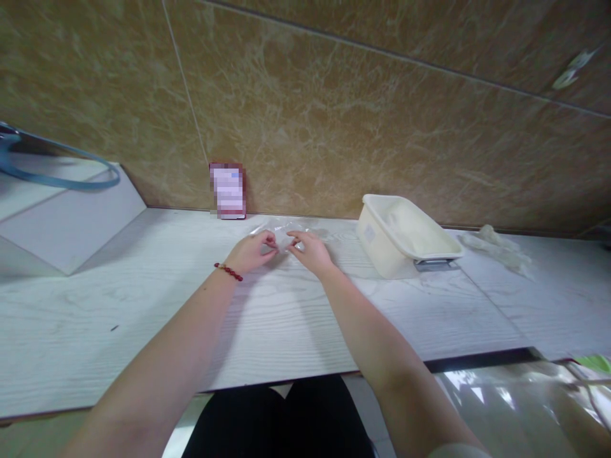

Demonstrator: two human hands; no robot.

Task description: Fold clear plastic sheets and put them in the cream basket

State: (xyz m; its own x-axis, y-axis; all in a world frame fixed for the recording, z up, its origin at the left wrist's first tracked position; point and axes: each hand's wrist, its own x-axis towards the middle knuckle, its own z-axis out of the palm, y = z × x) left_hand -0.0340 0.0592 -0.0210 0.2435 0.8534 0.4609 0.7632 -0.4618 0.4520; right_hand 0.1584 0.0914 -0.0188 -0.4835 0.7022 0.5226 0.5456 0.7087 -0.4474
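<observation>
A clear plastic bag point(281, 226) lies crumpled on the white wood-grain table point(281, 331), behind and between my hands. My left hand point(254, 252), with a red bead bracelet point(229, 272) at its wrist, is closed in a pinch at the bag's near edge. Just to its right, my right hand point(310, 250) also has thumb and fingertips drawn together on the clear plastic. A small gap separates the fingertips of the two hands. Whether anything besides the thin film sits in the fingers is too small to make out.
A cream plastic bin point(386, 248) with a grey clip stands right of my hands. Crumpled clear plastic point(501, 248) lies farther right. Against the tiled wall point(305, 127) leans a phone point(229, 191). A white box point(71, 222) with a blue strap point(62, 181) occupies the left.
</observation>
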